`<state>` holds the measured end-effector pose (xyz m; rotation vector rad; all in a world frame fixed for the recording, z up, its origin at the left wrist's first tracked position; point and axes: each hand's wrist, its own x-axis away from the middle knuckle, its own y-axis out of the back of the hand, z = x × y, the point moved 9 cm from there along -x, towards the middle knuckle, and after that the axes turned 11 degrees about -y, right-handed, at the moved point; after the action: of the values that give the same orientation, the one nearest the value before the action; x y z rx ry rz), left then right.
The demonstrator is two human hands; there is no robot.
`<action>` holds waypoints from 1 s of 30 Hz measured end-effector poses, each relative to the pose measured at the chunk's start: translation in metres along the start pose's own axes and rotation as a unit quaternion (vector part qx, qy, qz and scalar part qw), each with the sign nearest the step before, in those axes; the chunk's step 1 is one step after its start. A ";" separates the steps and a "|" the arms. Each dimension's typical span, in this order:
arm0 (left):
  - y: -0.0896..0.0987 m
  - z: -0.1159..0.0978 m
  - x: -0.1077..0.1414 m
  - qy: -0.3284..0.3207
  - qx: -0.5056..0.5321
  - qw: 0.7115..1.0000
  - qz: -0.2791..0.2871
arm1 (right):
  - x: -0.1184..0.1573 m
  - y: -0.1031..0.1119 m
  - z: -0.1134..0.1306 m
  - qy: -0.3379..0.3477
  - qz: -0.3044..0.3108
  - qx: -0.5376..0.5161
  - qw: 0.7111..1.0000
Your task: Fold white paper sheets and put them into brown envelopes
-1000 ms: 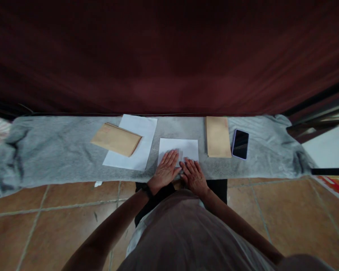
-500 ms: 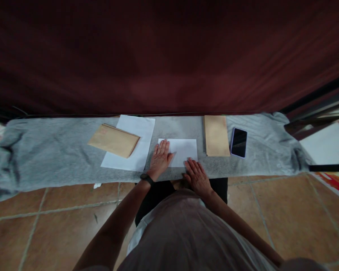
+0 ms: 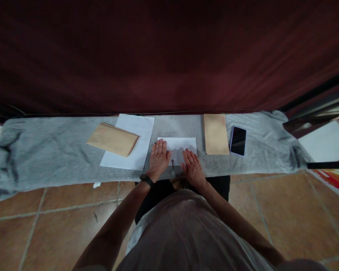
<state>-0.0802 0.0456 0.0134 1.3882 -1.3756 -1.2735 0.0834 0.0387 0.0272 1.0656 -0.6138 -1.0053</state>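
On the grey cloth (image 3: pixel 59 150) before you, the small sheet (image 3: pixel 181 143) lies with its long axis left to right. Your left hand (image 3: pixel 158 160) rests over its left end, fingers together; your right hand (image 3: pixel 194 170) covers its near right corner, fingers slightly apart, neither clamped.
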 end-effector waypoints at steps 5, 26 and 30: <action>-0.003 -0.007 -0.004 -0.008 0.014 1.000 0.008 | -0.041 -0.016 0.014 0.017 -0.010 -0.005 1.000; -0.006 -0.005 -0.002 0.006 0.010 1.000 0.013 | 0.007 0.022 -0.060 -0.153 -0.005 0.031 0.988; -0.004 -0.006 -0.002 0.008 0.005 1.000 0.010 | -0.006 0.019 -0.073 -0.209 0.022 0.011 0.978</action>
<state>-0.0729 0.0476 0.0114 1.3851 -1.3841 -1.2415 0.1471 0.0773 0.0165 0.8584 -0.9877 -1.1973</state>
